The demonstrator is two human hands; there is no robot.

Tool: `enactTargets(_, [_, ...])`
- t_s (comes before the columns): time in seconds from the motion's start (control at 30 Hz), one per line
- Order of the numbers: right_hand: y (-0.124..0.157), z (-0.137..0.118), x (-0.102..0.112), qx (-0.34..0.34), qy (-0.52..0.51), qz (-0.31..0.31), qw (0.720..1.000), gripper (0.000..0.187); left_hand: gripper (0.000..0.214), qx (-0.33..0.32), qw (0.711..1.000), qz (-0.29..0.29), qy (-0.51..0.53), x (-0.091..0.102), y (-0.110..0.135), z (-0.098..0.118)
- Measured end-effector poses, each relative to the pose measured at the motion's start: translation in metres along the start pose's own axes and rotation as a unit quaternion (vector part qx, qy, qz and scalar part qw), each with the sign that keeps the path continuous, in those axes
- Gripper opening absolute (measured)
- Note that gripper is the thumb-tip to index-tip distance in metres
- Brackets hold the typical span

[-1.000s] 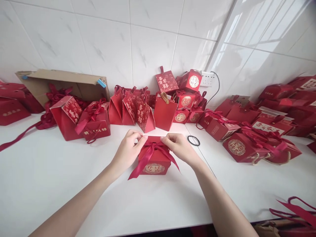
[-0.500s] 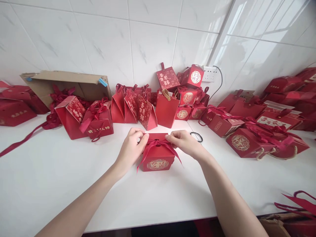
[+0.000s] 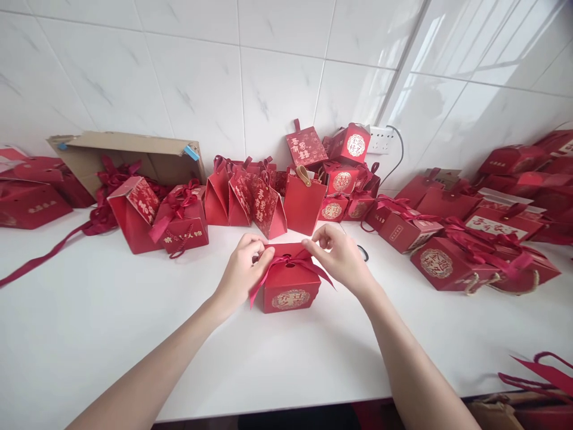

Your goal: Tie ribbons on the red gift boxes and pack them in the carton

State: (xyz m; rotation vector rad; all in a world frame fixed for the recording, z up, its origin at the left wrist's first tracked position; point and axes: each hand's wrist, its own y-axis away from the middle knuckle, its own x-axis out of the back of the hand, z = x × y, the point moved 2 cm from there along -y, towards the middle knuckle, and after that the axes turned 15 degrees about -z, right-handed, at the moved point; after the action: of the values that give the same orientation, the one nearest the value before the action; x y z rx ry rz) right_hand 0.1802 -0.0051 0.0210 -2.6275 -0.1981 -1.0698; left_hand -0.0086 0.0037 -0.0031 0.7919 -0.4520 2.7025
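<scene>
A red gift box (image 3: 293, 282) with a round gold emblem stands upright on the white table before me. A dark pink ribbon (image 3: 289, 260) is tied in a bow around its raised top flap, its tails hanging to both sides. My left hand (image 3: 245, 266) pinches the flap's left corner between thumb and fingers. At the right corner, my right hand (image 3: 341, 258) is closed, its thumb against the flap and its other fingers curled. The flap partly hides the fingertips behind it. A black band (image 3: 364, 254) lies just beyond my right hand.
Several red boxes (image 3: 304, 200) line the tiled wall, some stacked. More ribboned boxes (image 3: 436, 263) stand at the right. An open cardboard box (image 3: 129, 143) holds ribbons at the left, behind two red boxes (image 3: 185, 230). A power strip (image 3: 379, 140) is on the wall.
The view has shifted slightly. My right hand has rolled a little, its fingers more lifted, and the ribbon's right tail sits higher and farther out. My left hand keeps its place on the flap.
</scene>
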Motion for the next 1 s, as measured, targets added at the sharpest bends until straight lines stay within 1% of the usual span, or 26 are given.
enactTargets(0.03, [0.002,-0.004,-0.001,0.046,0.011,0.020,0.999,0.017,0.034,-0.003,1.000,0.000,0.004,0.000,0.000,0.000])
enactTargets(0.07, [0.003,-0.008,-0.003,0.090,0.021,0.022,0.996,0.012,0.034,-0.006,1.000,0.000,0.008,-0.001,-0.001,0.000])
enactTargets(0.1, [0.005,-0.012,-0.006,0.126,0.028,0.008,0.992,0.011,0.033,-0.009,1.000,-0.001,0.010,-0.001,-0.001,-0.001])
enactTargets(0.17, [0.006,-0.015,-0.015,0.163,0.042,-0.039,0.985,0.020,0.033,-0.011,1.000,-0.001,0.011,-0.001,-0.002,-0.001])
enactTargets(0.23, [0.006,-0.016,-0.022,0.159,0.050,-0.067,0.984,0.021,0.032,-0.010,1.000,0.000,0.006,-0.001,-0.002,-0.001])
enactTargets(0.3, [0.005,-0.015,-0.027,0.139,0.051,-0.064,0.987,0.014,0.031,-0.010,1.000,-0.001,-0.001,-0.001,-0.002,0.000])
enactTargets(0.37, [0.004,-0.015,-0.029,0.130,0.054,-0.051,0.989,0.010,0.031,-0.012,1.000,-0.003,-0.004,-0.001,-0.002,0.000])
enactTargets(0.47, [0.005,-0.016,-0.029,0.164,0.063,-0.043,0.983,0.010,0.030,-0.014,1.000,0.006,-0.005,-0.002,-0.001,0.000])
enactTargets(0.57, [0.006,-0.016,-0.028,0.203,0.066,-0.048,0.976,0.012,0.030,-0.014,1.000,0.014,-0.008,-0.002,-0.001,-0.001])
enactTargets(0.8, [0.005,-0.016,-0.028,0.178,0.048,-0.083,0.979,0.017,0.030,-0.016,1.000,0.000,0.003,0.000,0.000,0.001])
enactTargets(1.0, [0.006,-0.018,-0.026,0.186,0.036,-0.083,0.978,0.017,0.027,-0.008,1.000,0.013,-0.012,-0.001,-0.001,-0.002])
